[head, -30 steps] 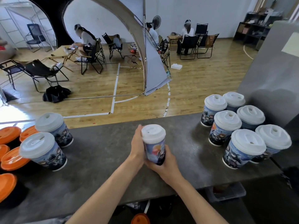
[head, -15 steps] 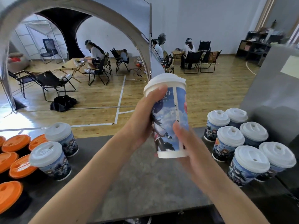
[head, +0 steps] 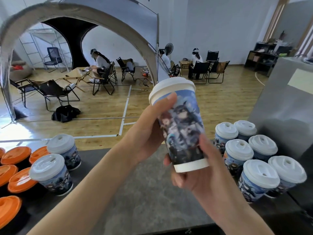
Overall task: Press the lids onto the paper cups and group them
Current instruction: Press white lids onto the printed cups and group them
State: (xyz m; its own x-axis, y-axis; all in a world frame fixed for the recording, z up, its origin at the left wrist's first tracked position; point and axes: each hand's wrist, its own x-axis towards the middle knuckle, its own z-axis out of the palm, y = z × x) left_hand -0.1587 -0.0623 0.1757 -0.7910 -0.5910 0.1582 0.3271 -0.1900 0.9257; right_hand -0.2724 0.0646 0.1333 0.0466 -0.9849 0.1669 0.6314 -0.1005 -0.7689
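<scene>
Both the left hand (head: 145, 133) and the right hand (head: 199, 173) grip a lidded cup (head: 183, 133), apparently checking the seal; next it joins the cups (head: 257, 158) beside the right hand.

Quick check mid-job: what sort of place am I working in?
Probably a large indoor hall, maybe a sports hall used as a workspace: wooden floor with court lines, folding chairs with people seated at low tables, and a grey tent arch.
</scene>
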